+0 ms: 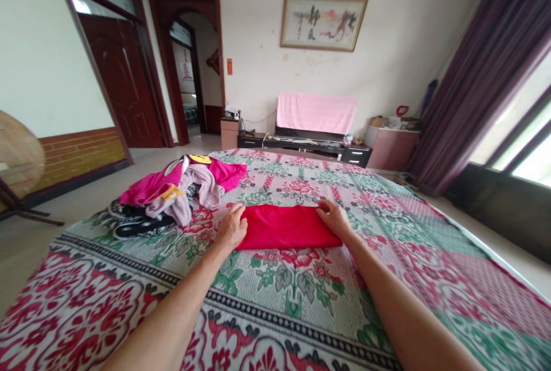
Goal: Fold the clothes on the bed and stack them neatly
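A red cloth (286,227), folded into a flat oblong, lies on the flowered bedspread (297,290) in front of me. My left hand (232,227) grips its left end, thumb on top and fingers curled at the edge. At the far right corner my right hand (334,219) pinches the cloth between thumb and fingers. The garment's kind does not show in its folded form. Left of it sits a loose heap of clothes (176,187) in bright pink, pale lilac and black-and-white, with a yellow patch on top.
Beyond the covered surface stands a low black cabinet (357,156) under a pink cloth (316,112) draped over a flat panel. A round wooden board (19,155) leans at the left. Purple curtains (465,78) hang at the right by a window.
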A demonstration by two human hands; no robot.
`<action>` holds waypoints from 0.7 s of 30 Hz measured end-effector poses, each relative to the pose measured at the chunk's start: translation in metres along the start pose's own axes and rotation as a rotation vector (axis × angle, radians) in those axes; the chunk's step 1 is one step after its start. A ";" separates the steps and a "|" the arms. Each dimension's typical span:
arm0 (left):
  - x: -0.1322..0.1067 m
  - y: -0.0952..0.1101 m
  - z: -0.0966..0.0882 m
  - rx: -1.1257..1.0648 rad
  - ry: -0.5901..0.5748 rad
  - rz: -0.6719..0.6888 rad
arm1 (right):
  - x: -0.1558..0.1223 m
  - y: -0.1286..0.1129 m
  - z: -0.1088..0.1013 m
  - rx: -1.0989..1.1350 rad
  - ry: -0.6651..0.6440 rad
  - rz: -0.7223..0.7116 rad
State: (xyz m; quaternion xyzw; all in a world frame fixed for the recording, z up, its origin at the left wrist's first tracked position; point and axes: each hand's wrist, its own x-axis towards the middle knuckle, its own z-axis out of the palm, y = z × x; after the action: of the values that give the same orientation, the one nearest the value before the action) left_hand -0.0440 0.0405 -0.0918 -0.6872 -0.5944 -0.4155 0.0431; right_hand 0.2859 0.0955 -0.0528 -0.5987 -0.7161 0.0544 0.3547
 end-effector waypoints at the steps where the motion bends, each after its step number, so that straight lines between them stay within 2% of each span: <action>1: 0.000 0.000 0.000 0.002 0.005 -0.002 | 0.000 0.000 -0.001 0.011 -0.002 0.000; 5: 0.000 0.004 -0.003 0.014 0.061 -0.017 | 0.001 -0.005 -0.011 -0.010 0.053 -0.011; 8: 0.002 0.012 -0.012 0.015 0.078 0.018 | -0.001 -0.017 -0.016 -0.019 0.047 -0.108; 12: 0.003 0.024 -0.024 -0.010 0.006 0.145 | -0.010 -0.034 -0.015 -0.013 -0.066 -0.289; 16: -0.001 0.029 -0.026 0.001 -0.073 0.269 | -0.019 -0.042 -0.014 -0.034 -0.132 -0.451; 21: -0.006 0.025 -0.019 0.048 -0.152 0.258 | -0.025 -0.049 -0.016 -0.022 -0.087 -0.455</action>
State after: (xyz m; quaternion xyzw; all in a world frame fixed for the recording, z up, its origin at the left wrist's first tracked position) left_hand -0.0325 0.0184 -0.0726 -0.7861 -0.5125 -0.3388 0.0674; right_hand 0.2559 0.0540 -0.0271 -0.4228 -0.8478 -0.0091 0.3200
